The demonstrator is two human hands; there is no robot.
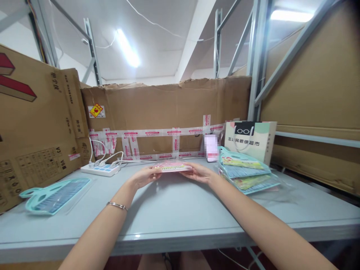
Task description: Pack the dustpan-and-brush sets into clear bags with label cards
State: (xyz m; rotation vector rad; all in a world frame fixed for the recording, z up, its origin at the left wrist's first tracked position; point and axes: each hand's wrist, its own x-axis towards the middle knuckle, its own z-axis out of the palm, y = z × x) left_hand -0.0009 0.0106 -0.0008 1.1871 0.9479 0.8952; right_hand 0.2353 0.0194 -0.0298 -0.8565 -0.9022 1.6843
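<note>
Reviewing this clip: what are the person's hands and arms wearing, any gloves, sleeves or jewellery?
Both forearms are bare, with no sleeve in view. The left hand and right hand wear no gloves. A thin silver-coloured bangle circles the left wrist. No watch shows.

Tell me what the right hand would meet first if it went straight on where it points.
The pink packet, which the right hand holds by its edge; past that, probably the left hand on the opposite edge, though depth is unclear.
</note>
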